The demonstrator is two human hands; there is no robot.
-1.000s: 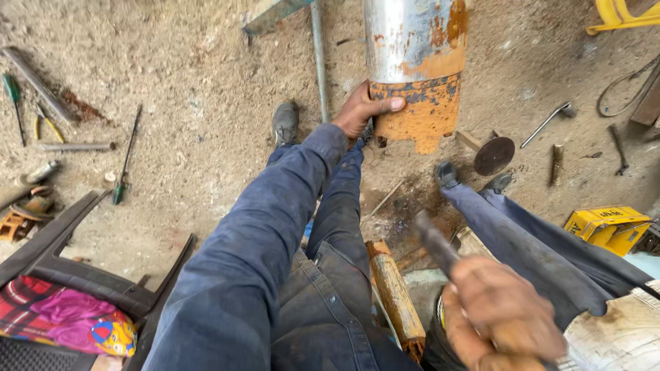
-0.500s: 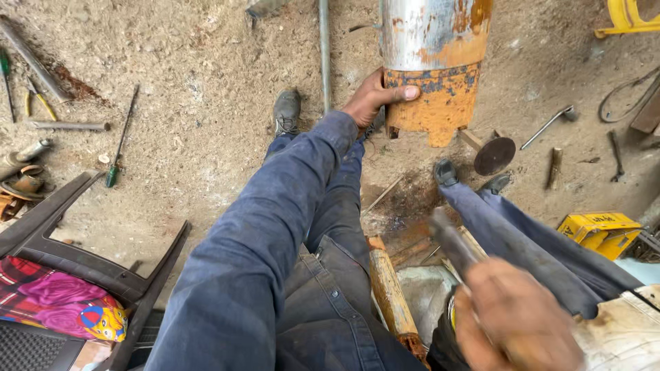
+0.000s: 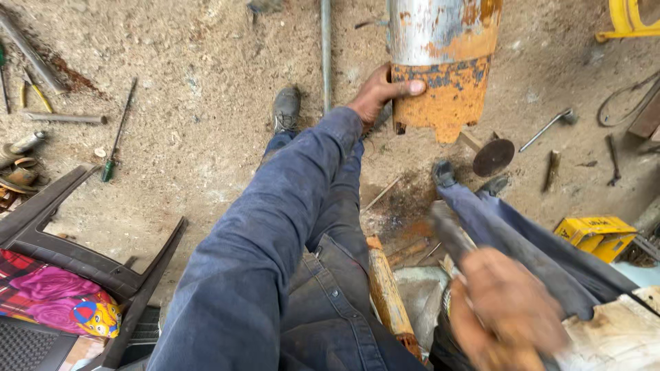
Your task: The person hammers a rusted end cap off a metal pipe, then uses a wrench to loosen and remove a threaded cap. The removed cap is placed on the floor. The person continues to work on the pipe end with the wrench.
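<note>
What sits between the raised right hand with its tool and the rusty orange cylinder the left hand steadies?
Nothing solid that shows. The left hand grips the cylinder at its left edge. The blurred right hand holds a dark tool low right; only the person's trouser legs and bare ground lie between.

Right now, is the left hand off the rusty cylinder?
No, the left hand grips the rusty cylinder at its orange lower edge.

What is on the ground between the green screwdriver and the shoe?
Only bare sandy dirt lies between the green-handled screwdriver and the dark shoe, as the head view shows.
</note>
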